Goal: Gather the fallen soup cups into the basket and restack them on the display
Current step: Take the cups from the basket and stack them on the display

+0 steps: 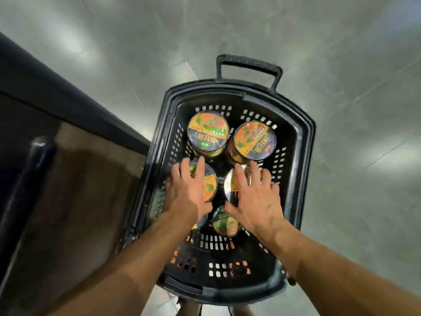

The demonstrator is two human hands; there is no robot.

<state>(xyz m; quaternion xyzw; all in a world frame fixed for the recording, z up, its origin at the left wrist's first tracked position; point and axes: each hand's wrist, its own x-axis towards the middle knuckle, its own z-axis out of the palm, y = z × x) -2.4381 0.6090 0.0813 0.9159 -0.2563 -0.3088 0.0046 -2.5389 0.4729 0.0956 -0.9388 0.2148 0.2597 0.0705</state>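
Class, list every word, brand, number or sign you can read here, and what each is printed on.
Far left lid: pale characters, green strip; too blurred to read.
Far right lid: pale characters on a dark band; too blurred to read.
Near left lid and near right lid: mostly covered; unreadable.
Nearest lid: too blurred to read.
Basket: no print visible.

Glossy grey tiled floor [341, 76] all around; dark cabinet [57, 99] at left, brown top.

The lids of the two soup cups [208, 131] at the far end of the basket [305, 142] carry large printed characters and small green and red badges. All of it is too blurred to read. No other print is legible.
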